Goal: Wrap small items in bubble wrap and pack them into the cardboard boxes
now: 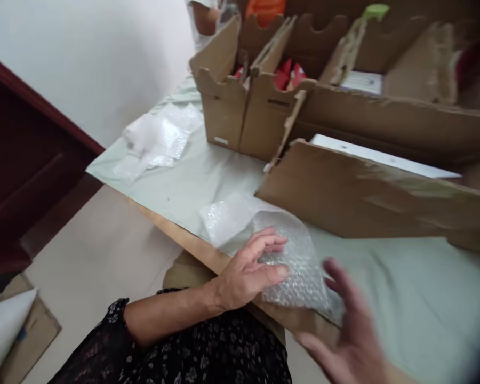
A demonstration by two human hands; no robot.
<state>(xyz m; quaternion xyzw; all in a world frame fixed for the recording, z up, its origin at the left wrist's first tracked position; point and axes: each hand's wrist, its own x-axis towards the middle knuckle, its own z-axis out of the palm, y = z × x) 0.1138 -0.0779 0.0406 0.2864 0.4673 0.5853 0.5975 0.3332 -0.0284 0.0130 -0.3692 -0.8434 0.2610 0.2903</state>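
Note:
A sheet of clear bubble wrap (294, 277) lies at the table's near edge, its far end curling up. My left hand (254, 266) is over its left side, thumb and fingers apart; whether it presses on the sheet I cannot tell. To the right of the sheet, my right hand (348, 325) is raised with thumb and fingers spread, blurred by motion, holding nothing. Just beyond my left hand a smaller piece of bubble wrap (228, 216) touches or adjoins the sheet.
Several bubble wrap pieces (160, 136) are heaped at the table's (176, 186) far left. Cardboard bins (224, 114) with red packets (290, 74) stand at the back. A long cardboard box (376, 197) holds a white flat item (380, 154). Behind the bins is a person's arm (206, 20).

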